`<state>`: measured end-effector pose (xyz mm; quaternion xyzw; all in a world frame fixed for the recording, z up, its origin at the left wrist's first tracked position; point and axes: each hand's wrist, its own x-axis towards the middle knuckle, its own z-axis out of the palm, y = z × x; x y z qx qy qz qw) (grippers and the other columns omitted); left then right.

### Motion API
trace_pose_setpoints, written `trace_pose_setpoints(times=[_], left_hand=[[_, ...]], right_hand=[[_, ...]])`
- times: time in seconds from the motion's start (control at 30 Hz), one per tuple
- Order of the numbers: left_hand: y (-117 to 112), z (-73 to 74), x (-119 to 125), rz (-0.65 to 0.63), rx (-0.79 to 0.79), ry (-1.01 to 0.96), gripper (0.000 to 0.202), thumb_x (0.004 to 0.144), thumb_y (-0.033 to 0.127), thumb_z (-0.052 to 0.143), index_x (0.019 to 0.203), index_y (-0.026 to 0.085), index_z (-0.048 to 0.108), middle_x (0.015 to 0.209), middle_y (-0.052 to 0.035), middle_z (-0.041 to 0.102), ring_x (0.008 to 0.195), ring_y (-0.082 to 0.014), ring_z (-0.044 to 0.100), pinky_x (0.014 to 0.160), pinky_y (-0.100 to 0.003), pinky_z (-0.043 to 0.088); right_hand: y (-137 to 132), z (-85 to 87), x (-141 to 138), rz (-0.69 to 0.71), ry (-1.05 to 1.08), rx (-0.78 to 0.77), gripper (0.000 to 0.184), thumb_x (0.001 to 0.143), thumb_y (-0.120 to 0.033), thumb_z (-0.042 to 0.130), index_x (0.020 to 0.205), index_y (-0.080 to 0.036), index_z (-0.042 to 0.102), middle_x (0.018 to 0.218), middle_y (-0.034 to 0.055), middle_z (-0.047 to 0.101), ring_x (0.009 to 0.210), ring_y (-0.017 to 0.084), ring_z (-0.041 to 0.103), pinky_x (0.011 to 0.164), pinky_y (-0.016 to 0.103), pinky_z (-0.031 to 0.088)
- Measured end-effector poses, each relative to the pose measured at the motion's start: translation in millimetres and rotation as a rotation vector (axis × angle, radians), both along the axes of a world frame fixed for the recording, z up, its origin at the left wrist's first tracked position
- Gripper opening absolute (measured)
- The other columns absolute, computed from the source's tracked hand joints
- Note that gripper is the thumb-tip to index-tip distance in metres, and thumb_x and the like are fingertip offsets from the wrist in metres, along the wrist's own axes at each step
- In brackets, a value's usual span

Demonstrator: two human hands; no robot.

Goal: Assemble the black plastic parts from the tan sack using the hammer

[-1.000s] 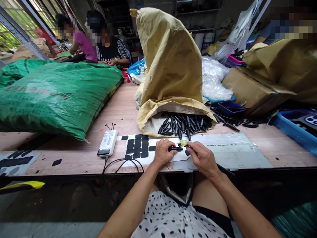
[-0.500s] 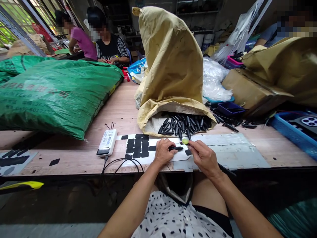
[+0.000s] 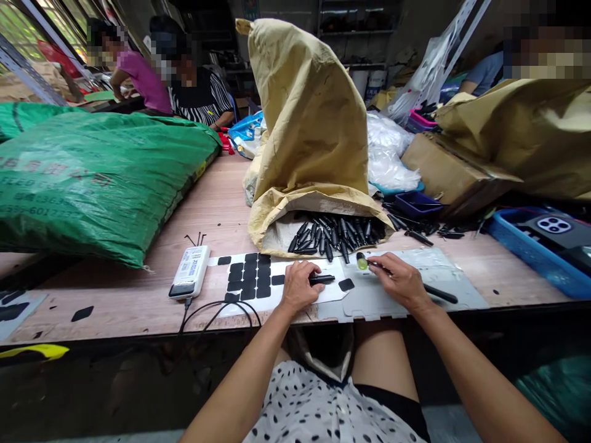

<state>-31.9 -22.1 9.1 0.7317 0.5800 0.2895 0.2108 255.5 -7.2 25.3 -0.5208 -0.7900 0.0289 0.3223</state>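
Head view showed the left hand (image 3: 299, 286) gripping a slim black plastic pen-shaped piece (image 3: 322, 279) flat over the white sheet of black stickers (image 3: 252, 280); at three o'clock, the right hand (image 3: 401, 282) pinched a green-tipped tool (image 3: 362, 261).

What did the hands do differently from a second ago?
The right hand moved to the right, away from the left hand, taking the small tool with the yellow-green tip with it. A black pad that the hands were covering now shows on the white sheet between them. The left hand kept its grip on the black piece, and the tan sack of black pieces stayed put.
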Motion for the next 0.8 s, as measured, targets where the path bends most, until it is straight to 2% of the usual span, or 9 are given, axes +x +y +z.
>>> trace_pose_setpoints(times=[0.1, 0.23, 0.33, 0.53, 0.6, 0.67, 0.73, 0.8], left_hand=[[-0.7, 1.3, 0.0, -0.011, -0.003, 0.014, 0.029, 0.070, 0.024, 0.081, 0.096, 0.024, 0.068, 0.092, 0.0005, 0.068, 0.095, -0.0226, 0.058, 0.088, -0.038, 0.037], [-1.2, 1.9, -0.5, -0.021, -0.006, 0.040, 0.029, 0.071, 0.025, 0.080, 0.098, 0.025, 0.069, 0.096, -0.0007, 0.068, 0.100, -0.0243, 0.058, 0.090, -0.039, 0.037], [-1.0, 1.0, -0.5, -0.027, 0.003, 0.056, 0.028, 0.073, 0.027, 0.080, 0.099, 0.026, 0.070, 0.098, -0.0010, 0.069, 0.101, -0.0246, 0.058, 0.091, -0.040, 0.037], [3.1, -0.8, 0.3, -0.028, -0.001, 0.072, 0.016, 0.080, 0.030, 0.077, 0.094, 0.025, 0.071, 0.094, -0.0011, 0.069, 0.099, -0.0242, 0.058, 0.092, -0.041, 0.038], [0.5, 5.5, 1.1, -0.035, 0.006, 0.078, 0.014, 0.083, 0.030, 0.074, 0.095, 0.024, 0.070, 0.096, -0.0023, 0.068, 0.099, -0.0245, 0.058, 0.092, -0.041, 0.039], [-9.7, 17.9, 2.8, -0.076, 0.043, 0.065, 0.013, 0.087, 0.030, 0.070, 0.098, 0.022, 0.069, 0.098, -0.0044, 0.068, 0.099, -0.0248, 0.058, 0.091, -0.041, 0.041], [-29.5, 32.5, 5.9, -0.186, 0.063, 0.000, 0.015, 0.092, 0.031, 0.064, 0.102, 0.021, 0.068, 0.099, -0.0059, 0.068, 0.096, -0.0234, 0.059, 0.087, -0.037, 0.044], [-56.8, 41.6, 10.4, -0.357, 0.009, -0.088, 0.019, 0.097, 0.033, 0.058, 0.108, 0.022, 0.066, 0.097, -0.0055, 0.068, 0.091, -0.0205, 0.061, 0.083, -0.033, 0.047]], right_hand=[[10.0, -15.4, 25.4, 0.068, -0.041, -0.044, 0.020, 0.098, -0.034, 0.057, 0.109, -0.026, 0.071, 0.098, 0.0039, 0.070, 0.093, 0.021, 0.067, 0.084, 0.033, 0.051], [14.4, -29.6, 34.9, 0.081, -0.066, -0.014, 0.021, 0.098, -0.034, 0.055, 0.108, -0.024, 0.071, 0.095, 0.0056, 0.069, 0.091, 0.023, 0.063, 0.085, 0.037, 0.050], [14.8, -32.1, 33.1, 0.065, -0.094, 0.024, 0.021, 0.098, -0.034, 0.055, 0.107, -0.024, 0.071, 0.093, 0.0056, 0.069, 0.090, 0.023, 0.060, 0.087, 0.039, 0.048], [15.9, -32.2, 33.0, 0.029, -0.115, -0.020, 0.022, 0.097, -0.037, 0.055, 0.106, -0.024, 0.071, 0.095, 0.0054, 0.069, 0.090, 0.023, 0.059, 0.083, 0.037, 0.046], [15.8, -32.4, 33.1, 0.017, -0.111, -0.021, 0.022, 0.097, -0.037, 0.055, 0.104, -0.024, 0.071, 0.095, 0.0052, 0.069, 0.090, 0.023, 0.059, 0.083, 0.036, 0.046], [15.6, -32.7, 32.8, 0.008, -0.105, -0.019, 0.021, 0.096, -0.037, 0.056, 0.103, -0.024, 0.072, 0.095, 0.0049, 0.069, 0.089, 0.022, 0.059, 0.082, 0.036, 0.046], [15.4, -33.0, 32.4, -0.001, -0.103, -0.017, 0.020, 0.096, -0.036, 0.057, 0.102, -0.025, 0.072, 0.095, 0.0047, 0.069, 0.089, 0.022, 0.059, 0.081, 0.036, 0.046], [15.4, -33.6, 32.3, -0.005, -0.109, -0.017, 0.020, 0.095, -0.036, 0.057, 0.101, -0.025, 0.072, 0.094, 0.0048, 0.069, 0.090, 0.023, 0.059, 0.081, 0.036, 0.045]])
